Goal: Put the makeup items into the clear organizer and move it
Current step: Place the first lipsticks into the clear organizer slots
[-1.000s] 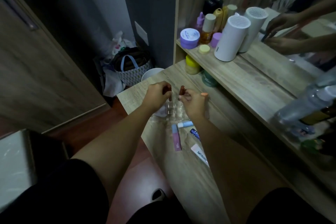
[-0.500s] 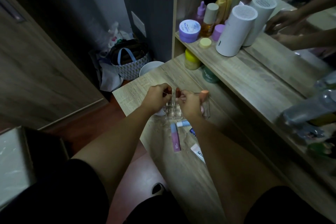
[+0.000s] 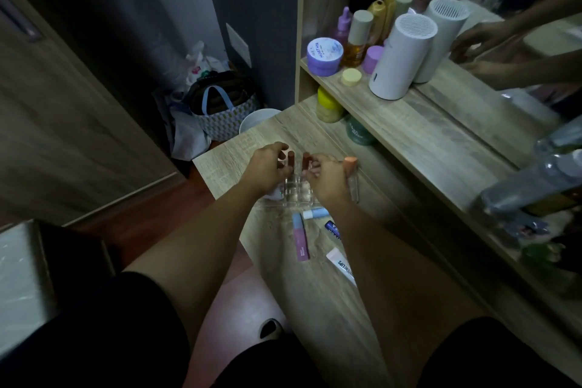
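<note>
Head view. The clear organizer stands on the wooden table, between the two hands. The left hand pinches a brown-capped lipstick upright over a rear slot; the right hand grips a second brown lipstick beside it, an orange-capped tube showing at its far side. Near the organizer, toward the viewer, lie a pink tube, a blue-capped stick, a dark blue tube and a white tube.
</note>
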Action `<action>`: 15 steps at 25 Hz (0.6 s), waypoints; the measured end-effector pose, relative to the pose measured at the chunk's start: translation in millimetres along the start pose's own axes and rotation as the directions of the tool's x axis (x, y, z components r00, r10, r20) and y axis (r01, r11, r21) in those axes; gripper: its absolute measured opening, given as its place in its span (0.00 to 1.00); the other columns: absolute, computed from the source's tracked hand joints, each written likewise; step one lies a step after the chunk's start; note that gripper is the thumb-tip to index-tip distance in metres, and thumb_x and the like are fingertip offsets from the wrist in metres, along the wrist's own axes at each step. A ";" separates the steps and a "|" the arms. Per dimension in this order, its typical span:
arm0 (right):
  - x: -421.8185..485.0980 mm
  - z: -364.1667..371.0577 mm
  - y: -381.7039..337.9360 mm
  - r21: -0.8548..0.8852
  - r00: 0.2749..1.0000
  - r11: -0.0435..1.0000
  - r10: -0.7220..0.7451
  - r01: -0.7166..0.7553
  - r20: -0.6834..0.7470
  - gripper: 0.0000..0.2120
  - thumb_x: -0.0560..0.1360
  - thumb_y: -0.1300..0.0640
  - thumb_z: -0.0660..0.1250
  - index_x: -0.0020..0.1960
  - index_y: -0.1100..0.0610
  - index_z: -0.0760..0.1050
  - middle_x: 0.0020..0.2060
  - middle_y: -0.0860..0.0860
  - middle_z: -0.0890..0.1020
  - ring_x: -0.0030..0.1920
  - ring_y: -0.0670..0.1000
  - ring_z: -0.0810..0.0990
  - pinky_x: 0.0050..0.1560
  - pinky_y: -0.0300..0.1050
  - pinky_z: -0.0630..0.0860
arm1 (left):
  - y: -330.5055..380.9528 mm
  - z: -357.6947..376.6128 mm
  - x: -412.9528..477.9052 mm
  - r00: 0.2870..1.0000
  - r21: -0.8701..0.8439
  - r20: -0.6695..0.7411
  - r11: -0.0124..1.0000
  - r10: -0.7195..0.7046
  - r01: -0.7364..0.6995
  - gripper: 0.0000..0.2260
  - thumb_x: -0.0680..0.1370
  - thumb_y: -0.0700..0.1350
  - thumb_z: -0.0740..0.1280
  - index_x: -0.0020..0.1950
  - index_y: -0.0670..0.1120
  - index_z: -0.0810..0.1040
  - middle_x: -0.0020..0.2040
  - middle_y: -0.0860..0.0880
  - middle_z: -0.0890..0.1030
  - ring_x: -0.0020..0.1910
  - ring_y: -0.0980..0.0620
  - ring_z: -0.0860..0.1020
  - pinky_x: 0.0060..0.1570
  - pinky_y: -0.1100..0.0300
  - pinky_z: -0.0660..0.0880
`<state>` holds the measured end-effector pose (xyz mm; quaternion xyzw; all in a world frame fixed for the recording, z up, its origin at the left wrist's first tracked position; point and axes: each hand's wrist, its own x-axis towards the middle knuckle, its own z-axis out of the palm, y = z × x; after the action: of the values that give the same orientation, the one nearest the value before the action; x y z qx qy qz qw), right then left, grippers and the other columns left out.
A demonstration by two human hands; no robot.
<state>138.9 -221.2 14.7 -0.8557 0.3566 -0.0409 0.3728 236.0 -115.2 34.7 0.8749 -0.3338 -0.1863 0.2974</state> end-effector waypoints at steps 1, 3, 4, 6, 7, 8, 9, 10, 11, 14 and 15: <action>-2.4 -2.7 -1.2 0.001 1.000 1.000 -0.001 0.001 -0.004 0.18 0.75 0.63 0.68 0.64 0.60 0.73 0.60 0.57 0.78 0.57 0.55 0.80 0.61 0.52 0.77 | 1.3 -1.6 -2.8 1.000 -0.008 -0.009 1.000 -0.018 0.018 0.23 0.72 0.37 0.71 0.67 0.39 0.71 0.58 0.38 0.79 0.50 0.43 0.81 0.53 0.53 0.78; -8.6 -8.2 -2.1 -0.002 1.000 1.000 -0.016 0.016 -0.022 0.18 0.75 0.63 0.68 0.64 0.59 0.73 0.60 0.56 0.79 0.56 0.54 0.80 0.60 0.52 0.77 | 4.2 -3.8 -10.2 0.998 -0.031 -0.032 0.998 -0.056 0.055 0.26 0.73 0.37 0.71 0.69 0.40 0.68 0.59 0.38 0.78 0.50 0.43 0.81 0.52 0.52 0.78; -13.0 -11.7 -2.4 0.006 0.999 1.000 -0.025 0.025 -0.040 0.18 0.74 0.62 0.68 0.64 0.59 0.74 0.59 0.56 0.79 0.56 0.54 0.80 0.60 0.50 0.78 | 6.1 -4.4 -15.3 0.996 -0.043 -0.044 0.996 -0.075 0.073 0.27 0.73 0.37 0.71 0.70 0.40 0.67 0.59 0.38 0.78 0.50 0.43 0.81 0.51 0.52 0.78; -24.3 -19.9 -1.3 0.059 0.996 0.997 -0.036 0.041 -0.078 0.19 0.73 0.64 0.70 0.63 0.60 0.74 0.58 0.56 0.80 0.54 0.52 0.81 0.59 0.46 0.79 | 11.3 -4.4 -29.0 0.992 -0.060 -0.071 0.993 -0.104 0.100 0.28 0.73 0.39 0.71 0.70 0.40 0.66 0.60 0.38 0.77 0.51 0.43 0.81 0.52 0.52 0.78; -30.7 -24.0 -0.3 0.087 0.995 0.995 -0.038 0.046 -0.090 0.19 0.73 0.65 0.70 0.63 0.61 0.75 0.57 0.57 0.80 0.53 0.52 0.80 0.59 0.46 0.79 | 14.0 -3.4 -36.8 0.989 -0.070 -0.091 0.991 -0.117 0.111 0.28 0.73 0.39 0.71 0.70 0.40 0.65 0.60 0.38 0.77 0.51 0.43 0.81 0.53 0.52 0.77; -39.0 -27.4 1.9 0.098 0.994 0.994 -0.045 0.054 -0.096 0.18 0.73 0.66 0.69 0.63 0.61 0.75 0.57 0.57 0.79 0.53 0.52 0.80 0.59 0.46 0.79 | 16.8 -0.8 -46.2 0.985 -0.082 -0.115 0.989 -0.131 0.122 0.28 0.73 0.40 0.71 0.70 0.39 0.65 0.60 0.37 0.77 0.52 0.42 0.80 0.54 0.51 0.76; -48.1 -30.3 5.1 0.095 0.993 0.993 -0.057 0.066 -0.099 0.18 0.73 0.66 0.69 0.63 0.61 0.75 0.56 0.57 0.79 0.53 0.53 0.80 0.58 0.47 0.79 | 20.0 3.2 -56.1 0.979 -0.093 -0.140 0.987 -0.147 0.135 0.27 0.73 0.40 0.70 0.70 0.39 0.66 0.60 0.37 0.77 0.54 0.42 0.79 0.55 0.50 0.76; -56.7 -32.3 8.6 0.093 0.993 0.993 -0.067 0.077 -0.101 0.17 0.73 0.67 0.68 0.62 0.61 0.75 0.55 0.57 0.80 0.53 0.53 0.80 0.58 0.48 0.79 | 22.2 7.6 -64.8 0.974 -0.102 -0.160 0.984 -0.160 0.145 0.25 0.74 0.40 0.70 0.69 0.38 0.66 0.60 0.37 0.77 0.55 0.41 0.78 0.56 0.50 0.76; -66.2 -33.7 13.0 0.097 0.992 0.992 -0.070 0.081 -0.105 0.17 0.73 0.67 0.68 0.62 0.61 0.76 0.55 0.58 0.79 0.53 0.54 0.80 0.58 0.48 0.79 | 24.0 13.1 -73.2 0.970 -0.109 -0.174 0.983 -0.167 0.150 0.23 0.74 0.40 0.69 0.67 0.37 0.68 0.60 0.37 0.77 0.56 0.40 0.78 0.55 0.50 0.77; -100.0 -38.1 38.5 0.086 0.991 0.992 -0.077 0.087 -0.105 0.14 0.74 0.66 0.67 0.60 0.63 0.76 0.57 0.61 0.78 0.55 0.59 0.80 0.60 0.53 0.77 | 29.8 34.5 -100.7 0.971 -0.110 -0.175 0.983 -0.165 0.147 0.17 0.74 0.39 0.68 0.61 0.36 0.73 0.55 0.36 0.80 0.52 0.39 0.79 0.51 0.52 0.76; -110.6 -39.3 49.5 0.045 0.993 0.996 -0.078 0.082 -0.089 0.14 0.74 0.66 0.67 0.60 0.63 0.76 0.58 0.62 0.78 0.56 0.60 0.80 0.61 0.54 0.75 | 30.9 42.3 -108.9 0.975 -0.087 -0.161 0.986 -0.156 0.144 0.16 0.74 0.39 0.68 0.60 0.37 0.74 0.54 0.36 0.80 0.51 0.39 0.79 0.50 0.51 0.75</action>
<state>14.9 -197.4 31.6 -0.8575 0.3366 -0.1015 0.3756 122.1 -74.8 36.6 0.8985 -0.2333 -0.1466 0.3418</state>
